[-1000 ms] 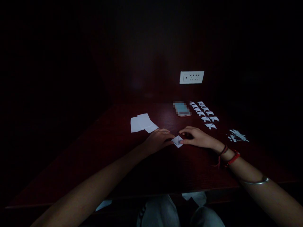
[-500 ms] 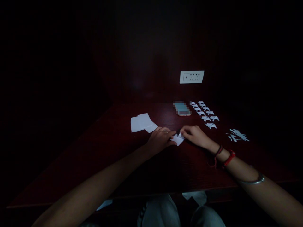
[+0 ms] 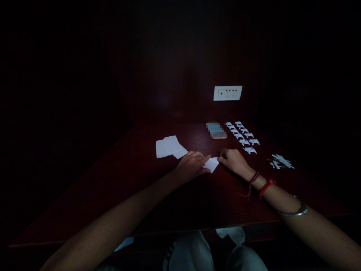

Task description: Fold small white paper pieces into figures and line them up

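A small white sheet of paper (image 3: 211, 164) lies on the dark red table between my hands. My left hand (image 3: 192, 162) grips its left side, thumb and fingers closed on the edge. At the paper's right corner, my right hand (image 3: 232, 159) has its fingers curled and pinched on the tip. Just beyond my left hand, loose white paper squares (image 3: 167, 147) overlap one another. To the right, several small folded paper pieces (image 3: 244, 142) stand in two rows.
A phone (image 3: 216, 130) with a blurred screen lies near the back of the table. Thin white paper strips (image 3: 282, 161) are piled at the right. A wall socket (image 3: 228, 93) is on the back panel. The table's front edge (image 3: 158, 234) runs above my knees.
The paper's right corner, raised and bent over half a second ago, now lies flatter and stretched out. My right hand has shifted slightly, while my left hand keeps its grip.
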A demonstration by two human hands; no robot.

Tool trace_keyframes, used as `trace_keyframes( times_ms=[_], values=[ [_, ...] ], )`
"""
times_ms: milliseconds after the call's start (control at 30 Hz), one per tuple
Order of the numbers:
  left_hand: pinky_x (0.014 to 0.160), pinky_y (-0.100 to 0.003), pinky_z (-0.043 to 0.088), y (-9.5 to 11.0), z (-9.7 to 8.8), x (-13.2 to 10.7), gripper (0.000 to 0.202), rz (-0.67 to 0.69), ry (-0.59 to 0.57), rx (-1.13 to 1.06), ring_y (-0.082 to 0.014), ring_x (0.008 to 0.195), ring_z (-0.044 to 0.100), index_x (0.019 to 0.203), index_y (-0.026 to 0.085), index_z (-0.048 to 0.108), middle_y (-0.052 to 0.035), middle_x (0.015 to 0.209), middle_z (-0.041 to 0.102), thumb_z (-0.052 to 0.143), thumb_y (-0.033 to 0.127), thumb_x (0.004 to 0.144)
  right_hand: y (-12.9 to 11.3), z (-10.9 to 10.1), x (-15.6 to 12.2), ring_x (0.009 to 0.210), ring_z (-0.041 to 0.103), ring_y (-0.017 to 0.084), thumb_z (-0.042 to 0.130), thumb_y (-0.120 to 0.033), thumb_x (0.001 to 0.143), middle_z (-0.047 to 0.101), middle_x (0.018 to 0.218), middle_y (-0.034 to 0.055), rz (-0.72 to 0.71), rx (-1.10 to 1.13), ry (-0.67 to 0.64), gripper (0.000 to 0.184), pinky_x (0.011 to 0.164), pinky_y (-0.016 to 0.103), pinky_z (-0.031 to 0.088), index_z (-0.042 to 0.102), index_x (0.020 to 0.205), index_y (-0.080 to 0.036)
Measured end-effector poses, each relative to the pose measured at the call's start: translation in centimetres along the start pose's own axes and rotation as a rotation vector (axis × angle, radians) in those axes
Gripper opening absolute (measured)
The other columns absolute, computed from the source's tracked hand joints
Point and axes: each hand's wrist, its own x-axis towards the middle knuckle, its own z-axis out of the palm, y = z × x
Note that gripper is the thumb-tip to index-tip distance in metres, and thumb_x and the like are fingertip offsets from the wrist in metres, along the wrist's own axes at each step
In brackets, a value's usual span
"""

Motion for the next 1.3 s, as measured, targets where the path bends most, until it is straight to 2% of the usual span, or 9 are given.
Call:
trace_keyframes(
  times_ms=[67, 167, 300, 467, 633, 733, 900, 1033, 1300],
  values=[
    [0.079, -0.029, 0.031, 0.0, 0.0, 0.0, 0.050, -0.005, -0.001, -0.009, -0.0170, 0.092, 0.046, 0.115, 0.019, 0.039, -0.0012, 0.085, 0.059, 0.051, 0.045, 0.074, -0.4, -0.2, -0.3, 0.067, 0.054, 0.016, 0.048, -0.024, 0.072, 0.058, 0.074, 0.0071, -0.079, -0.064, 0.037, 0.013, 0.058, 0.025, 0.038, 0.056, 0.077, -0.015],
    [0.079, -0.029, 0.032, 0.2, -0.1, 0.1, 0.041, -0.028, 0.005, 0.017, -0.0163, 0.090, 0.047, 0.114, 0.019, 0.041, -0.0016, 0.085, 0.058, 0.048, 0.038, 0.078, -1.1, -0.4, -0.6, 0.079, 0.051, 0.016, 0.046, -0.017, 0.074, 0.055, 0.086, 0.0079, -0.333, -0.060, 0.093, 0.015, 0.068, 0.025, 0.039, 0.055, 0.085, -0.015],
    [0.079, -0.029, 0.033, 0.4, -0.1, 0.0, 0.033, -0.058, 0.038, 0.040, -0.0156, 0.089, 0.048, 0.115, 0.018, 0.041, -0.0030, 0.090, 0.058, 0.040, 0.026, 0.083, -1.3, -0.2, -0.5, 0.080, 0.050, 0.014, 0.041, -0.020, 0.080, 0.053, 0.085, 0.0064, -0.531, 0.056, -0.013, 0.019, 0.073, 0.025, 0.040, 0.057, 0.089, -0.015],
    [0.076, -0.027, 0.035, -0.8, 0.1, -0.4, 0.028, -0.170, 0.083, -0.022, -0.0147, 0.085, 0.050, 0.109, 0.022, 0.045, -0.0007, 0.091, 0.058, 0.039, 0.022, 0.082, -0.5, 0.2, -0.2, 0.084, 0.050, 0.016, 0.047, -0.029, 0.078, 0.052, 0.088, 0.0064, -0.519, 0.176, -0.062, 0.026, 0.078, 0.028, 0.040, 0.057, 0.098, -0.017],
    [0.069, -0.027, 0.037, -1.6, 0.0, -0.6, 0.019, -0.228, 0.019, 0.028, -0.0157, 0.076, 0.050, 0.094, 0.020, 0.053, -0.0018, 0.080, 0.055, 0.039, 0.022, 0.082, -0.3, 0.5, 0.0, 0.087, 0.048, 0.016, 0.047, -0.030, 0.078, 0.049, 0.091, 0.0067, -0.528, 0.207, -0.097, 0.029, 0.081, 0.030, 0.039, 0.054, 0.103, -0.018],
    [0.068, -0.028, 0.037, -1.1, -0.3, -0.3, 0.023, -0.178, 0.014, 0.092, -0.0168, 0.081, 0.048, 0.101, 0.020, 0.050, -0.0046, 0.091, 0.050, 0.039, 0.020, 0.081, -0.2, 0.8, 0.2, 0.086, 0.047, 0.016, 0.048, -0.031, 0.077, 0.047, 0.090, 0.0068, -0.494, 0.212, -0.107, 0.031, 0.081, 0.031, 0.039, 0.052, 0.105, -0.018],
    [0.081, -0.031, 0.034, -0.6, -0.3, -0.2, 0.021, -0.030, 0.000, 0.067, -0.0179, 0.100, 0.041, 0.099, 0.019, 0.051, -0.0042, 0.108, 0.046, 0.037, 0.019, 0.084, -0.1, 1.0, 0.2, 0.086, 0.048, 0.017, 0.051, -0.030, 0.075, 0.046, 0.092, 0.0071, -0.452, 0.228, -0.086, 0.033, 0.081, 0.031, 0.039, 0.050, 0.104, -0.016],
    [0.081, -0.029, 0.035, -1.1, 0.2, -0.4, 0.022, -0.056, -0.041, -0.020, -0.0152, 0.094, 0.046, 0.102, 0.017, 0.048, -0.0034, 0.102, 0.051, 0.038, 0.021, 0.084, -0.3, 0.6, 0.1, 0.085, 0.047, 0.017, 0.051, -0.029, 0.074, 0.045, 0.092, 0.0070, -0.459, 0.238, -0.070, 0.031, 0.079, 0.030, 0.038, 0.048, 0.102, -0.015],
    [0.084, -0.027, 0.036, -1.4, 0.6, -0.6, 0.029, -0.088, 0.046, -0.195, -0.0133, 0.094, 0.045, 0.109, 0.019, 0.044, -0.0019, 0.104, 0.049, 0.042, 0.016, 0.080, -0.7, -0.3, -0.1, 0.074, 0.045, 0.014, 0.053, -0.020, 0.072, 0.045, 0.082, 0.0033, -0.487, 0.277, 0.007, 0.014, 0.068, 0.025, 0.037, 0.046, 0.084, -0.016]
  ],
)
